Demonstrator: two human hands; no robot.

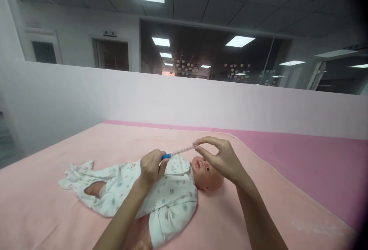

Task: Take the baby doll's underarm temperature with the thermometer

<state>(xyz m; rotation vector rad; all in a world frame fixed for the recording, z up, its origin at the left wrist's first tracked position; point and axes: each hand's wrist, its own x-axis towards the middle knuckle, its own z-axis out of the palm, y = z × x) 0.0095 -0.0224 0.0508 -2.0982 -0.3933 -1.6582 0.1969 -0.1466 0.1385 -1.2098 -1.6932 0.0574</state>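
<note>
My left hand (151,167) is closed around the blue end of a thin clear tube with fine markings along it, which looks like a thermometer (182,151). The fingertips and thumb of my right hand (221,158) pinch its other end. Held slightly tilted, the thermometer is above the chest and head of a baby doll (211,175). The doll lies on its back, head to the right, in a white printed outfit (175,194). My right hand partly covers the doll's head, and my left forearm crosses in front of its body.
A pale pink sheet (86,142) covers the surface under the doll, with a darker pink strip (287,150) along the back and right. Behind it stands a low white wall (201,100), with a wide window (207,51) above.
</note>
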